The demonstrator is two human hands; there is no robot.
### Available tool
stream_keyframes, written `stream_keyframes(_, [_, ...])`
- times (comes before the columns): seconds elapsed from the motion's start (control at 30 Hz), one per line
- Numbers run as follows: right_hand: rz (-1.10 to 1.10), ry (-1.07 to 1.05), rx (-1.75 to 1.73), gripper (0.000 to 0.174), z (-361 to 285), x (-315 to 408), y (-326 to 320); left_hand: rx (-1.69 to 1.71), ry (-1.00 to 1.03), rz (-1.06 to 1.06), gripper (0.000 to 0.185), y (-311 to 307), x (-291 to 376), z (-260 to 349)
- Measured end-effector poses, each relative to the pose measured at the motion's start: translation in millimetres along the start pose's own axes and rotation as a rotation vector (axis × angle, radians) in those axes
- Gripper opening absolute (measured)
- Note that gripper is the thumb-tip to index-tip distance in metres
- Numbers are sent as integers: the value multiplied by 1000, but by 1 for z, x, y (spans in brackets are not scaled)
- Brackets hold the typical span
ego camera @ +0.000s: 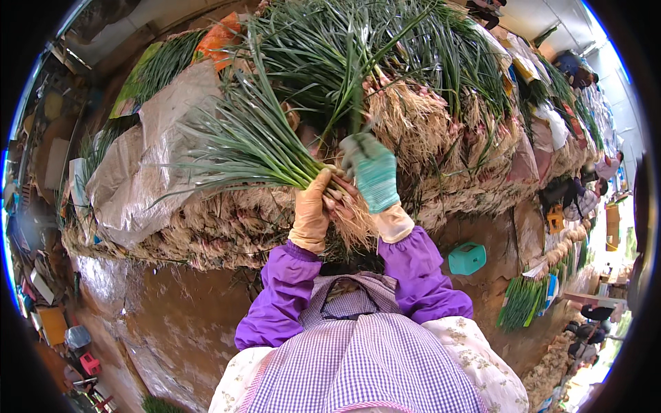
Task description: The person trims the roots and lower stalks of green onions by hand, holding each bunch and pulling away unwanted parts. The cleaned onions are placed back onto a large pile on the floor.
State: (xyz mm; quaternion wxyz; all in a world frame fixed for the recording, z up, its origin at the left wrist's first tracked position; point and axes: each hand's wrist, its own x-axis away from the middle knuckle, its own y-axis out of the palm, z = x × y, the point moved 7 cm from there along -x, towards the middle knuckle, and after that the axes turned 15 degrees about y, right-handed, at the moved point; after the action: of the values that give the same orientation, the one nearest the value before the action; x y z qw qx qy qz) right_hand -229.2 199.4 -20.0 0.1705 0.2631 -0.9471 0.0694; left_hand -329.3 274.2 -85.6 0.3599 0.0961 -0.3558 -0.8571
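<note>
My left hand (pixel 312 206), in a pale rubber glove, is closed around a bunch of green garlic (pixel 289 160). The long leaves fan out to the upper left, while the pinkish bulbs (pixel 341 199) and stringy roots point to the lower right. Beside those bulbs is my right hand (pixel 373 170), wearing a green-coated knit glove over a pale one. Its fingers are curled and blurred near a streak of green leaf; whether they grip it cannot be told. Just beyond both hands lies a big heap of green garlic (pixel 408 111), roots facing me.
A woven plastic sheet (pixel 160 149) covers part of the heap at left. On the wet brown floor (pixel 191 310) stands a turquoise plastic container (pixel 467 258) at right. More bundled greens (pixel 524 302) lie farther right, with people (pixel 586 199) sitting nearby. A pink stool (pixel 90 363) is at lower left.
</note>
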Motion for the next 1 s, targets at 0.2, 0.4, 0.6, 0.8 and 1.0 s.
stream_keyframes(0.2, [-140, -131, 668, 31, 18, -25, 24, -288, 32, -92, 15, -12, 7, 11])
stream_keyframes(0.4, [-6, 177, -359, 10, 37, 1, 12, -111, -16, -45, 17, -20, 9, 16])
stream_keyframes(0.6, [-487, 370, 1132, 35, 119, 14, -22, 233, 62, -37, 23, -45, 19, 75])
stream_keyframes(0.8, [216, 91, 1004, 53, 3, -35, 34, 211, -75, 6, 23, -62, 3, 50])
stream_keyframes(1.0, [350, -217, 459, 26, 32, -50, -8, -68, -207, 33, 23, -45, -6, 31])
